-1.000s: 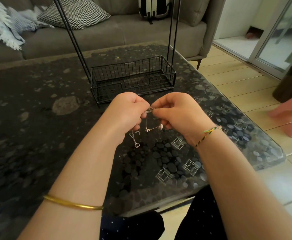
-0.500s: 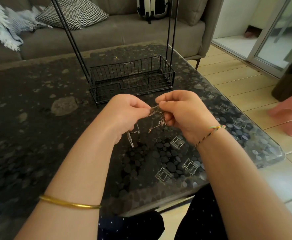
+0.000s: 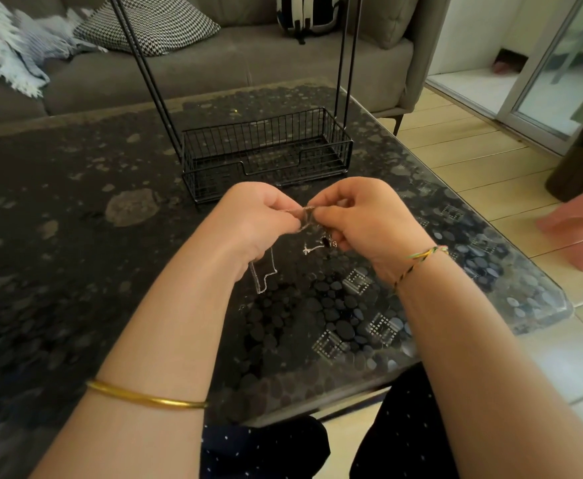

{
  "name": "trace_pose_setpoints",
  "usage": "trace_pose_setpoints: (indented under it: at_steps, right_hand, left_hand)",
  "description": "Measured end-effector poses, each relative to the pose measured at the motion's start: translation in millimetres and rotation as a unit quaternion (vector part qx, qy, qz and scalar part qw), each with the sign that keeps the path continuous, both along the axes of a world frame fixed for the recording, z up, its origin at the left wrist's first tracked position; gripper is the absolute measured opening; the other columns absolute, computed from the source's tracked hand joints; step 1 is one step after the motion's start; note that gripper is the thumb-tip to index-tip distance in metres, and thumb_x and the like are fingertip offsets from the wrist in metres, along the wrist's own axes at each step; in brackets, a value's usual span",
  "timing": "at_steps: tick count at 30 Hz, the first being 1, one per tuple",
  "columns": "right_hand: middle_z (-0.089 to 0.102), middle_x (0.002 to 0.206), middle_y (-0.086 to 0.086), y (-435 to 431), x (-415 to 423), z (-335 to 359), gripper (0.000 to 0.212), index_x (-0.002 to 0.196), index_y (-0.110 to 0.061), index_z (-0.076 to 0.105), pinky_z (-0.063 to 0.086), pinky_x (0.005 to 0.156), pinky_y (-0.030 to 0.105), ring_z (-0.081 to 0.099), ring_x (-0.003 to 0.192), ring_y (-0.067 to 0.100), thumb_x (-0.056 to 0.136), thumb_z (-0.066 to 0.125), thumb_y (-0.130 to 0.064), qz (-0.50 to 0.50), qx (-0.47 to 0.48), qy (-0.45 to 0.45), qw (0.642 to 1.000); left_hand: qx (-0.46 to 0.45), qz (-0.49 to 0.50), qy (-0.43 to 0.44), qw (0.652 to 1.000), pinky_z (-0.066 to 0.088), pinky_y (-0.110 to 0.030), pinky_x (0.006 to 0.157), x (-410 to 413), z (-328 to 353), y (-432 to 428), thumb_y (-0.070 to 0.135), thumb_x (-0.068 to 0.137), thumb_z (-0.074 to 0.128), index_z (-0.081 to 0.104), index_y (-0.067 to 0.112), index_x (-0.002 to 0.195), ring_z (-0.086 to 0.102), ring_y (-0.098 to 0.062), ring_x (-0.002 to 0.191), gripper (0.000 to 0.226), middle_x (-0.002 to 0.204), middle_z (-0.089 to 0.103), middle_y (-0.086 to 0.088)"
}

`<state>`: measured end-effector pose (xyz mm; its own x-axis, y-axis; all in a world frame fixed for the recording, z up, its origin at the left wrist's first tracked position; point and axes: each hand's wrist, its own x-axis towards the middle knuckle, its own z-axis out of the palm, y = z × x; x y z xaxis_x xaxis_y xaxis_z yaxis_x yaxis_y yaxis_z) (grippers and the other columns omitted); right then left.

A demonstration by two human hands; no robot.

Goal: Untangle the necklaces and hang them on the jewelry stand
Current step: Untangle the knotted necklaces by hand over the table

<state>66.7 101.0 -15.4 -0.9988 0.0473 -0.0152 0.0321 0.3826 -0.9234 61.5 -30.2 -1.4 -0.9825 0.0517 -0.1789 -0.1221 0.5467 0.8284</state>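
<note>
Silvery fine-link necklaces (image 3: 309,249) pinched in curled fingers (image 3: 284,221) of left hand (image 3: 255,219) and right hand (image 3: 369,219).

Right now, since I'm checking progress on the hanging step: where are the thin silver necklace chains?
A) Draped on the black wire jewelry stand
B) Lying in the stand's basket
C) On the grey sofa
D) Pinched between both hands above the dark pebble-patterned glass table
D: the left hand and right hand pinch the thin silver necklace chains between them, short of the black wire jewelry stand.
</note>
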Motion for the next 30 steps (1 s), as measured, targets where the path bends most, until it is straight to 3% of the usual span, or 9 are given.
trace_pose_setpoints:
  at_steps: [7, 16, 22, 30]
  right_hand:
    - [0.050, 0.065, -0.001, 2.4, -2.6, -4.5, 0.015, 0.081, -0.014, 0.052, 0.040, 0.041, 0.015, 0.049, 0.050, 0.009, 0.083, 0.060, -0.001, -0.015, -0.020, 0.018, 1.000]
    - [0.051, 0.066, -0.001, 2.2, -3.2, -4.5, 0.023, 0.071, -0.018, 0.052, 0.046, 0.055, 0.027, 0.050, 0.060, 0.013, 0.079, 0.064, 0.000, 0.005, 0.015, 0.059, 0.998]
    - [0.060, 0.072, 0.009, 2.3, -3.3, -5.5, 0.027, 0.066, -0.021, 0.055, 0.052, 0.065, 0.037, 0.055, 0.065, 0.018, 0.076, 0.062, 0.002, -0.004, 0.034, 0.067, 0.997]
    - [0.064, 0.071, 0.004, 2.6, -2.7, -4.5, 0.019, 0.069, -0.019, 0.060, 0.056, 0.069, 0.038, 0.058, 0.062, 0.014, 0.076, 0.064, -0.001, -0.013, 0.049, 0.052, 0.997]
  left_hand:
    - [-0.013, -0.010, -0.009, 1.000, 0.026, -0.022, 0.043, 0.9, 0.4, 1.1, 0.006, 0.079, 0.066, 0.068, 0.026, 0.082, 0.034, -0.012, 0.048, 0.021, 0.054, 0.044, 0.005]
    - [0.032, 0.010, -0.025, 0.999, 0.025, -0.022, 0.044, -0.2, 0.7, -0.7, 0.025, 0.088, 0.065, 0.070, 0.025, 0.082, 0.032, -0.011, 0.050, 0.007, 0.057, 0.041, 0.006]
    - [0.094, 0.037, -0.068, 0.993, 0.017, -0.020, 0.039, -4.6, -1.9, -1.6, 0.020, 0.090, 0.060, 0.070, 0.017, 0.089, 0.025, -0.008, 0.048, 0.010, 0.083, 0.043, -0.008]
    - [0.127, 0.045, -0.077, 0.988, 0.016, -0.019, 0.037, -2.5, 2.4, -0.6, 0.016, 0.091, 0.056, 0.070, 0.014, 0.092, 0.024, -0.006, 0.044, 0.014, 0.061, 0.036, 0.003]
